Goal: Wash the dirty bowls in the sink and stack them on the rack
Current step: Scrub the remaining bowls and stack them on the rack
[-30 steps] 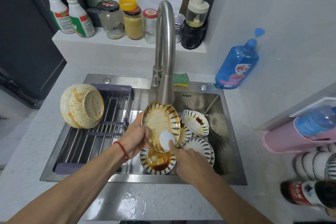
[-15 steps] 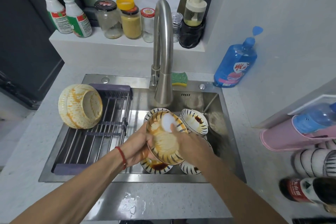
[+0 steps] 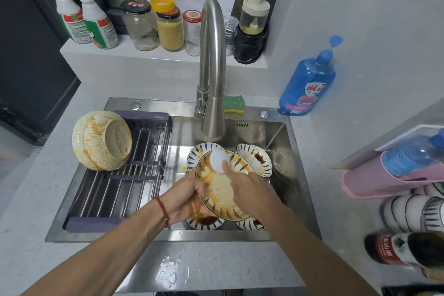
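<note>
Since a second ago, dropped lower and tipped flatter below the faucet [image 3: 212, 67]: held bowl [image 3: 222, 190], with the white scrubbing pad [image 3: 219, 160] carried from its near side up to its far rim. Left hand [image 3: 185, 197] curled round the bowl's left edge; right hand [image 3: 249, 190] pinching the pad, fingertips pressing it into the sauce-streaked inside. Long axis running from the faucet toward the body, so likely next a stroke back along it. More dirty bowls [image 3: 254, 158] underneath in the sink [image 3: 283, 132]; rack [image 3: 125, 182] left of the faucet, bearing stained upturned bowls [image 3: 101, 142].
</note>
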{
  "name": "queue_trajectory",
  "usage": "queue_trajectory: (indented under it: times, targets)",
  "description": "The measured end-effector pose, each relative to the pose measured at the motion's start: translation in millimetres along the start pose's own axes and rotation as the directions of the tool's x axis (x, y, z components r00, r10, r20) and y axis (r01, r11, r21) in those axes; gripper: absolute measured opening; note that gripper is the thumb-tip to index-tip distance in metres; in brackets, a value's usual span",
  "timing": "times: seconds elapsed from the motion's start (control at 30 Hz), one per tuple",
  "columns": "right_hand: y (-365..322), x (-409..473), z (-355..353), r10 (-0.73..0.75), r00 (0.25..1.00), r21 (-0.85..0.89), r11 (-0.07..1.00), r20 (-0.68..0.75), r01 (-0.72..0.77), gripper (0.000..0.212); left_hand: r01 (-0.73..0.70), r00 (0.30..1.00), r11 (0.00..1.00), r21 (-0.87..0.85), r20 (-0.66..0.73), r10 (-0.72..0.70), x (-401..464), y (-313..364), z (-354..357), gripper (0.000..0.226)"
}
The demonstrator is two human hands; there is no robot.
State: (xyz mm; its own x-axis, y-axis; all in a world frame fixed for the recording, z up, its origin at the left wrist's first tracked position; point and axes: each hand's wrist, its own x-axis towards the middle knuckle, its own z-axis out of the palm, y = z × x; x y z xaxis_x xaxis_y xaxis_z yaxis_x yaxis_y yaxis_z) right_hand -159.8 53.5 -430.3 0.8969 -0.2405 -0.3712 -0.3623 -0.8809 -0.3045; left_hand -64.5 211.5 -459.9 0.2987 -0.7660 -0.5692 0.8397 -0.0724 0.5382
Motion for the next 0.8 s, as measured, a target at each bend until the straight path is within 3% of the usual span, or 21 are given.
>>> queue_trajectory:
  times: [0.07,0.2,0.37,0.43,0.5,0.57,0.7,0.8]
  targets:
    - [-2.6,5.5,-0.9,0.000,1.000,0.023,1.000,-0.008,0.000,0.073,0.007,1.000,1.000,-0.001,0.008,-0.007,2.2,1.3,0.5,0.076]
    - [-11.9,-11.5,-5.6,-0.131,0.982,0.097,0.988,0.138,0.118,0.061,0.014,1.000,0.997,-0.073,0.001,-0.014,2.6,7.9,-7.0,0.062]
    - [-5.3,-18.4,-14.5,-0.232,0.936,0.003,0.971,0.264,0.240,0.060,-0.033,0.993,0.991,-0.130,-0.119,0.017,2.2,7.3,-7.3,0.048]
    - [7.4,-29.3,-16.9,-0.258,0.909,-0.077,0.952,0.326,0.297,0.058,-0.050,0.986,0.995,-0.083,-0.165,0.036,2.2,7.0,-9.9,0.054]
    - [30.0,-23.2,-24.8,-0.151,0.916,-0.149,0.964,0.370,0.219,0.055,-0.065,0.981,0.998,-0.006,-0.185,0.062,2.5,9.7,-11.6,0.074]
    - [34.3,-19.2,-24.9,-0.061,0.944,-0.203,0.970,0.324,0.132,0.062,-0.074,0.977,0.997,0.032,-0.199,0.079,3.0,9.6,-9.1,0.082]
    - [20.1,-26.0,-1.9,-0.118,0.934,-0.186,0.964,0.337,0.189,0.065,-0.099,0.967,0.990,0.097,-0.226,0.119,3.6,15.4,-8.9,0.088]
    - [35.5,-6.7,-12.5,-0.030,0.973,-0.245,0.966,0.228,0.087,0.067,-0.086,0.972,0.990,0.116,-0.209,0.109,0.5,20.1,-10.0,0.088]
